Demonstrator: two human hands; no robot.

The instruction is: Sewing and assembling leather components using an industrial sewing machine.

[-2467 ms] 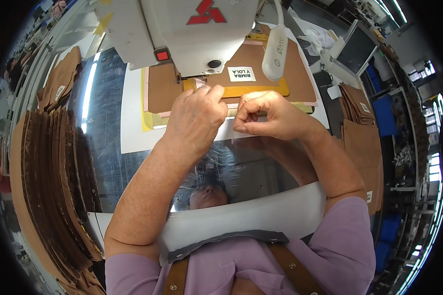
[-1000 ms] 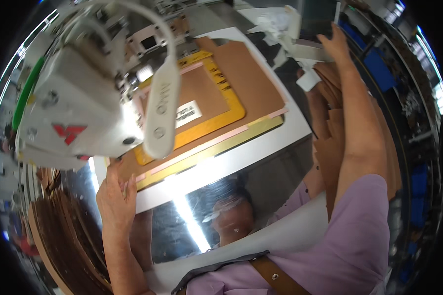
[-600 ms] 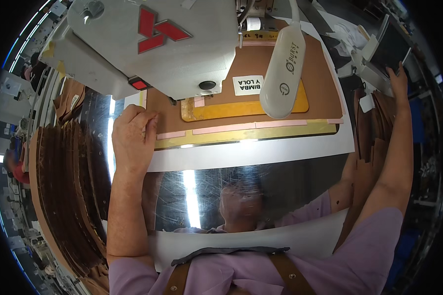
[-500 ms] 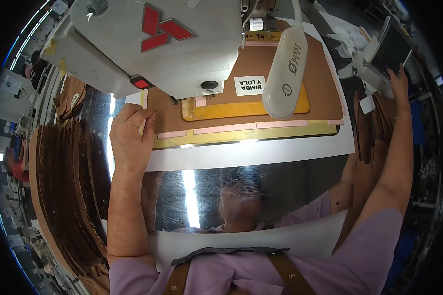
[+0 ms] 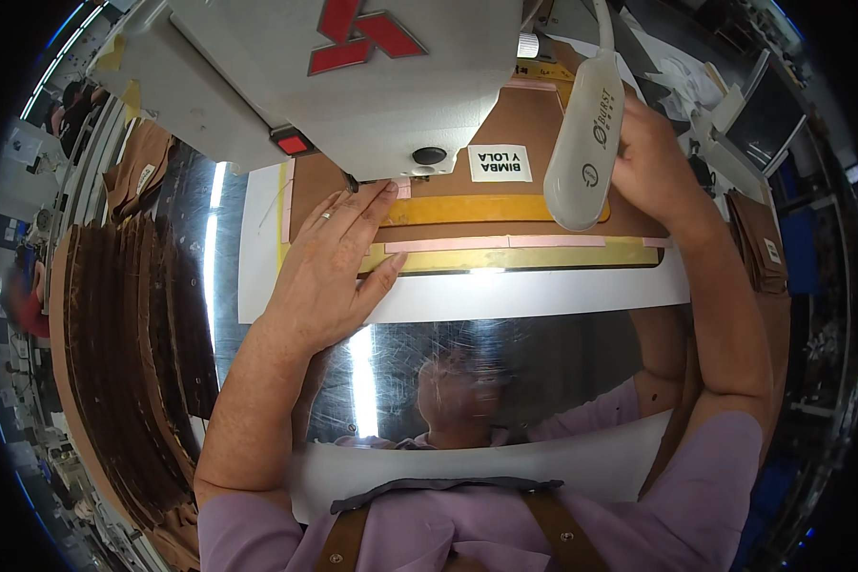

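My left hand [image 5: 338,253] lies flat with fingers apart across the left part of a brown panel [image 5: 505,119], its fingertips close under the grey sewing machine head [image 5: 429,105]. The panel bears a white label [image 5: 500,163] and a curved yellow-orange strip [image 5: 505,210]. Pink tape pieces [image 5: 553,241] run along a pale yellow border [image 5: 534,257] at its near edge. My right hand [image 5: 653,167] is at the panel's right side, behind a white hanging lamp [image 5: 583,143]. The lamp hides its fingers, so what they touch or hold cannot be seen.
A white sheet [image 5: 505,300] lies beneath the panel on a shiny, scratched metal tabletop [image 5: 515,367]. Stacked dark brown pieces [image 5: 133,315] stand at the left. More brown pieces [image 5: 758,238] hang at the right, below a screen on a box [image 5: 763,114].
My right hand has come from the screen at the far right to the panel's right side. The left hand has moved right and spread flat on the panel.
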